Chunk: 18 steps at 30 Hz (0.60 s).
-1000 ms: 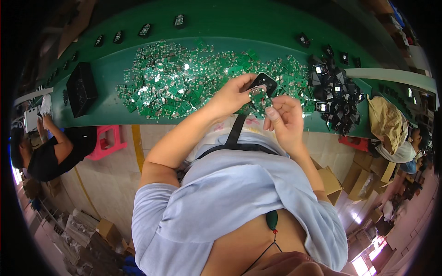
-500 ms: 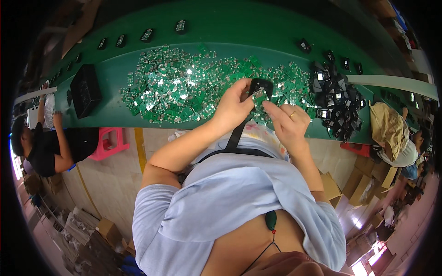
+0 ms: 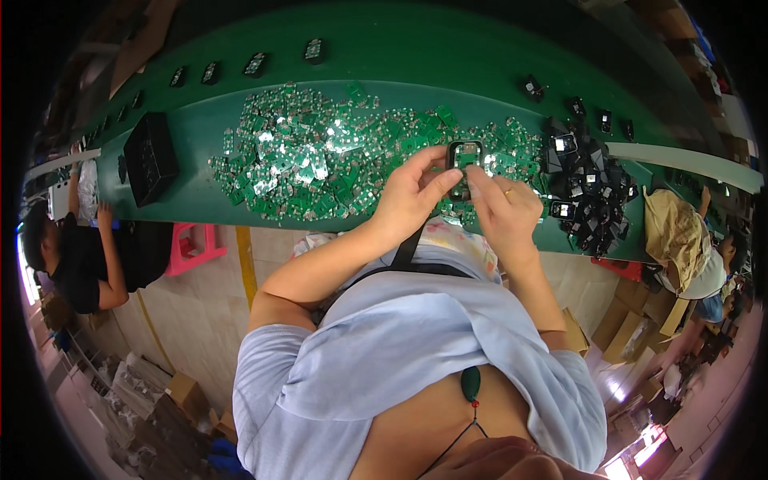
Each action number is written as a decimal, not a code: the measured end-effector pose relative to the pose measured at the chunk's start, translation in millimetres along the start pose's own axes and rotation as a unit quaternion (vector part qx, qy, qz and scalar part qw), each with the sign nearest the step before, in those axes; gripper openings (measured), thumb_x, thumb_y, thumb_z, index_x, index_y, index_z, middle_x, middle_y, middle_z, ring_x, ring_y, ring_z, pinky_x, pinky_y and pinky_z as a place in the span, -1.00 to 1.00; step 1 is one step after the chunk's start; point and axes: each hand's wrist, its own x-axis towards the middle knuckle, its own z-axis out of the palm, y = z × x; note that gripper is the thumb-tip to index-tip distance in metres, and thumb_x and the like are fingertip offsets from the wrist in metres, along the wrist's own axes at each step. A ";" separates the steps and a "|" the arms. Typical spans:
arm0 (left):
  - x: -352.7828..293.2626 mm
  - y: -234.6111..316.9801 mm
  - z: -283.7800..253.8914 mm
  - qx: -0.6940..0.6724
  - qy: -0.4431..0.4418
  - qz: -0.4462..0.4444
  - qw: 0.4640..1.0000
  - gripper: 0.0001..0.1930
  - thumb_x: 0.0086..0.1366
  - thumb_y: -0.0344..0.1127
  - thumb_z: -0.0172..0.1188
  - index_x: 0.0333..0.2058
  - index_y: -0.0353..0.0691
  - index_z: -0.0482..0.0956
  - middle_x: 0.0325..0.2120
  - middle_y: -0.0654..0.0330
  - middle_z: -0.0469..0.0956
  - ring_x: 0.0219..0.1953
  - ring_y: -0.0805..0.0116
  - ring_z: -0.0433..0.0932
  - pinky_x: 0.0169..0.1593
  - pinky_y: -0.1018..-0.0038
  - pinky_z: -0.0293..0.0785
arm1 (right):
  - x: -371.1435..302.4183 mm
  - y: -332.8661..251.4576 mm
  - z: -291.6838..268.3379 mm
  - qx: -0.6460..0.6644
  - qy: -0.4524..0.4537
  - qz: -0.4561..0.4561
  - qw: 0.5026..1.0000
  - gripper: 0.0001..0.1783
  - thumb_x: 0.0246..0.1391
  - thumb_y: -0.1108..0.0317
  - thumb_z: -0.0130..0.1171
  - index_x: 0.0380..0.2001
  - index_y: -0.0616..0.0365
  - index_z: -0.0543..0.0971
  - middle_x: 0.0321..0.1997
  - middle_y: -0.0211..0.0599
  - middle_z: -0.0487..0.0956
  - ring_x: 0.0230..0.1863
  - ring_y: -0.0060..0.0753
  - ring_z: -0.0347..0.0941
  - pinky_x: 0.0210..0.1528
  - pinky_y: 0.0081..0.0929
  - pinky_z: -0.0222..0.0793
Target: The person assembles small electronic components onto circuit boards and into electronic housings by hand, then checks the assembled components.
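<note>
My left hand (image 3: pixel 410 192) is closed around a small black plastic case (image 3: pixel 453 152), its thumb lying across the near part. Inside the case's rim sits a green circuit board (image 3: pixel 469 158). My right hand (image 3: pixel 506 206) has its fingers pressed together at the board's near right edge; the exact grip of its fingertips is partly hidden. Just beyond and to the left of my hands spreads a big heap of loose green circuit boards (image 3: pixel 320 152). On the right lies a pile of black plastic cases (image 3: pixel 588 180).
Behind the green bench, a row of filled cases (image 3: pixel 255 64) lies on a green surface. A black bin (image 3: pixel 150 160) stands at left. A pale rail (image 3: pixel 688 164) crosses at right. Other people (image 3: pixel 76 256) sit at both sides. A pink stool (image 3: pixel 192 248) stands below the bench's left side.
The circuit board, held over the case by my right fingers before, now lies inside the case. The case has tilted so its open side faces me more.
</note>
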 end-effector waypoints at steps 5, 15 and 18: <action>14.8 -5.8 1.4 0.000 0.028 0.051 0.998 -0.64 0.22 -0.36 0.12 -0.04 -0.35 0.33 -0.28 0.16 0.50 -0.30 0.50 0.50 -0.23 0.57 0.45 | 11.7 9.1 8.7 -0.032 -0.017 -0.028 0.999 -0.63 -0.37 0.47 0.22 -0.31 0.03 0.58 -0.67 -0.49 0.34 -0.66 -0.51 0.32 -0.62 -0.53 0.19; 93.6 -28.6 -9.0 0.076 0.054 -0.024 0.995 -0.87 0.18 -0.39 0.11 -0.32 -0.30 0.41 -0.51 0.29 0.44 -0.46 0.62 0.40 -0.39 0.65 0.36 | 14.4 70.6 72.3 0.433 -0.110 0.299 0.843 -0.52 0.08 0.32 0.10 0.05 0.19 0.25 -0.64 -0.41 0.38 -0.58 -0.58 0.33 -0.51 -0.55 0.25; 146.3 -73.2 -17.6 0.066 0.045 -0.034 0.996 -0.81 0.16 -0.32 0.13 -0.35 -0.32 0.43 -0.51 0.23 0.48 -0.44 0.55 0.46 -0.37 0.63 0.40 | 24.4 102.8 95.5 0.263 -0.148 0.319 0.898 -0.51 0.08 0.26 0.09 0.06 0.14 0.26 -0.59 -0.36 0.44 -0.58 -0.45 0.37 -0.48 -0.49 0.28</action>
